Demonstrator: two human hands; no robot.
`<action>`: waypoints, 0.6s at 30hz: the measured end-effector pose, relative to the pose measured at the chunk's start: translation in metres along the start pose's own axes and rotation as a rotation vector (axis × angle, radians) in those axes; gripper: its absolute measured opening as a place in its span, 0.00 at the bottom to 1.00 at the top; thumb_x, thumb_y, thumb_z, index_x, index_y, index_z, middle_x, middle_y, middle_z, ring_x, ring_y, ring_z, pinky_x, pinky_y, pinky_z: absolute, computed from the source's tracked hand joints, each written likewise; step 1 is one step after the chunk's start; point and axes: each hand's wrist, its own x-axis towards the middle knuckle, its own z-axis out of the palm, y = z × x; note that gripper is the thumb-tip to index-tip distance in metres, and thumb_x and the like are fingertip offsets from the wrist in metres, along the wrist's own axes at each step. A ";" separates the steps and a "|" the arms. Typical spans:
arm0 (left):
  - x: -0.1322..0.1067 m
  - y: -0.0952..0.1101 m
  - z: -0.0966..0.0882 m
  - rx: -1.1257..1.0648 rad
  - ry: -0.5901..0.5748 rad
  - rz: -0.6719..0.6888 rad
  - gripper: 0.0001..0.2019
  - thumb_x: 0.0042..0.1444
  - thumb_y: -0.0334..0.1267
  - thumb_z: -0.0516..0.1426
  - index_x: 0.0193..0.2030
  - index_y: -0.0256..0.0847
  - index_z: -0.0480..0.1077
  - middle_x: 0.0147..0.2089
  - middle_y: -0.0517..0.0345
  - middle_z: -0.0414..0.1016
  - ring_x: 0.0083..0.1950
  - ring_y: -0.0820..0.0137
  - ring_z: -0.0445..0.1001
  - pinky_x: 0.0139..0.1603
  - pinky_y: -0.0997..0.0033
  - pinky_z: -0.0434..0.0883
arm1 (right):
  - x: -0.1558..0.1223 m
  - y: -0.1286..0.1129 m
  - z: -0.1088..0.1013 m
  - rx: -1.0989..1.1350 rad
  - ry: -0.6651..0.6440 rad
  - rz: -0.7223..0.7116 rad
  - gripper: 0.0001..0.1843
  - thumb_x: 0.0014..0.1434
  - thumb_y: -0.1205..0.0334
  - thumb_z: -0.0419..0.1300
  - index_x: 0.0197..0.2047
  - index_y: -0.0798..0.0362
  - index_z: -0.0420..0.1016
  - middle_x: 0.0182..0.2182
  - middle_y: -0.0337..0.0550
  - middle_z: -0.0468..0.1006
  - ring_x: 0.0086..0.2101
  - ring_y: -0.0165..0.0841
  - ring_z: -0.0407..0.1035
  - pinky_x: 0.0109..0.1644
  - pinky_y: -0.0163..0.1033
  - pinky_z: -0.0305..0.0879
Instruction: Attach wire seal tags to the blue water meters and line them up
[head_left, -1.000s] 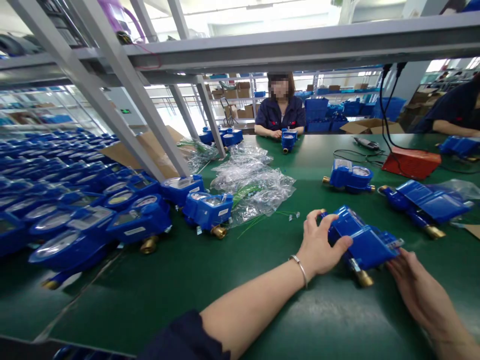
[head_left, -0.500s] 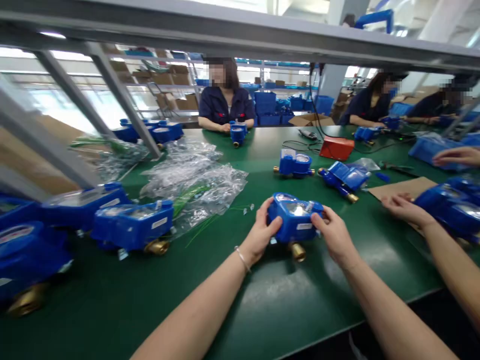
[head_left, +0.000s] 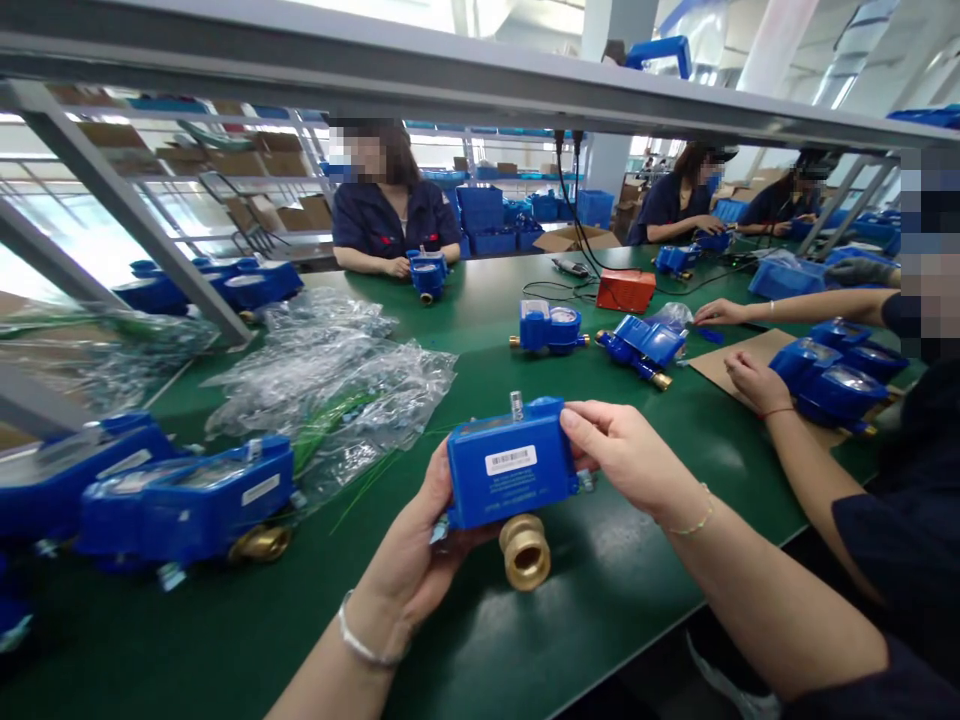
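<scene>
Both my hands hold a blue water meter lifted off the green table. Its labelled side faces me and its brass threaded fitting points down toward me. My left hand cups the meter from below on its left end, fingers wrapped behind it. My right hand grips the right end, thumb on top. A small barcode sticker shows on the meter's face.
More blue meters line the table's left side, beside crumpled clear plastic bags. Two meters and a red box lie farther back. A co-worker's arms reach over cardboard at the right. Other people sit across the table.
The meter was lifted from the table and tilted so its labelled side faces me. My view swung further right, bringing the co-worker at the right into view.
</scene>
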 end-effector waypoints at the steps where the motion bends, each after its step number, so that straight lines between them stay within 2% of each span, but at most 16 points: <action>1: -0.003 0.001 0.000 0.007 0.008 0.006 0.24 0.56 0.45 0.57 0.58 0.44 0.61 0.45 0.50 0.75 0.41 0.59 0.76 0.41 0.53 0.75 | -0.001 -0.003 0.001 0.013 -0.006 0.000 0.21 0.60 0.47 0.51 0.39 0.57 0.74 0.28 0.41 0.70 0.28 0.29 0.65 0.28 0.32 0.65; 5: -0.015 0.006 -0.003 -0.005 0.050 0.027 0.24 0.56 0.45 0.57 0.59 0.46 0.61 0.46 0.51 0.75 0.40 0.59 0.76 0.39 0.54 0.76 | -0.003 -0.014 0.007 0.046 -0.034 0.007 0.19 0.60 0.49 0.52 0.41 0.56 0.74 0.29 0.40 0.70 0.28 0.29 0.66 0.28 0.32 0.67; 10: -0.035 0.009 -0.012 -0.051 0.116 0.047 0.24 0.55 0.44 0.57 0.59 0.45 0.61 0.45 0.50 0.75 0.39 0.58 0.76 0.38 0.55 0.76 | -0.005 -0.022 0.022 0.012 -0.085 -0.015 0.19 0.60 0.48 0.51 0.37 0.56 0.75 0.27 0.39 0.70 0.27 0.28 0.66 0.28 0.32 0.66; 18: -0.071 0.015 -0.039 -0.073 0.188 0.081 0.23 0.55 0.46 0.57 0.57 0.46 0.63 0.45 0.50 0.76 0.41 0.59 0.76 0.37 0.57 0.77 | -0.006 -0.033 0.056 -0.029 -0.188 -0.077 0.19 0.61 0.49 0.51 0.35 0.56 0.73 0.27 0.39 0.70 0.27 0.28 0.66 0.28 0.32 0.64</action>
